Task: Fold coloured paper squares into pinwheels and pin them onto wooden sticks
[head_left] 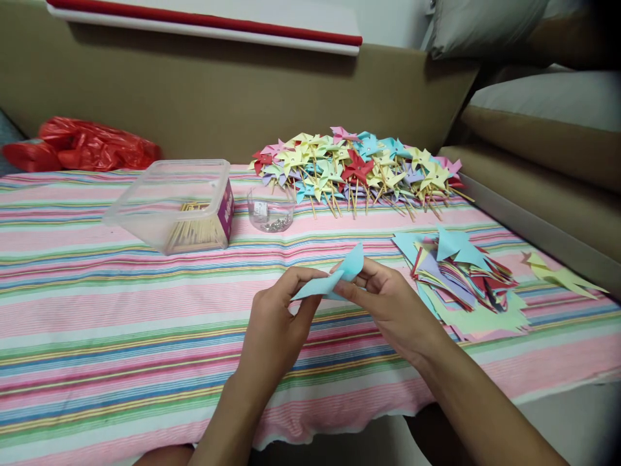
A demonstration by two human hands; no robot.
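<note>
Between my two hands, above the striped cloth, is a light-blue paper pinwheel piece [353,260] with its points partly bent inward. My left hand [286,310] pinches its left side between thumb and fingers. On the other side, my right hand [383,291] grips it, thumb near the centre and fingers curled behind. Fingers hide part of the paper's middle. To the right lies a pile of cut paper sheets [449,278] in several colours, with a blue piece [460,248] on top.
Finished paper pinwheels [358,167] on sticks are heaped at the back. A clear plastic box [194,194] holds wooden sticks. Beside it, a small clear container [270,212] holds tiny metal pieces. A red plastic bag [97,145] lies back left; a yellow cut sheet [557,273] lies far right.
</note>
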